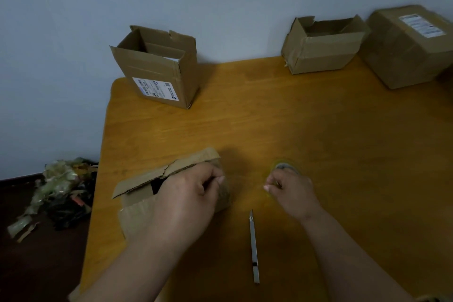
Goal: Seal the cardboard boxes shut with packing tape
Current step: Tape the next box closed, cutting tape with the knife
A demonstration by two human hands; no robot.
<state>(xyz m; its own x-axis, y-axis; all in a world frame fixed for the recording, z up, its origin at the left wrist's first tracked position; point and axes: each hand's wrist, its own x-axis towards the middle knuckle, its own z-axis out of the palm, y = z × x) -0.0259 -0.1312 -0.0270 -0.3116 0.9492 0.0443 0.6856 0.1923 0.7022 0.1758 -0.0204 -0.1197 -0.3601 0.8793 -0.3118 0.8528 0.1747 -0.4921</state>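
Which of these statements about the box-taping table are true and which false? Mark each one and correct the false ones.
1. The left hand rests on a small cardboard box whose flap is raised. True.
2. The utility knife is held in the right hand. False: it lies on the table, between the forearms.
3. The box with the shipping label at the table's far left stands open. True.
4. The right hand is on a red tape dispenser. False: it grips a clear tape roll.

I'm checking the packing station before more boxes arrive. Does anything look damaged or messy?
Yes. The small box under the left hand has a ragged, torn flap. The two open boxes at the back show torn edges. Scraps of tape and cardboard litter the floor left of the table.
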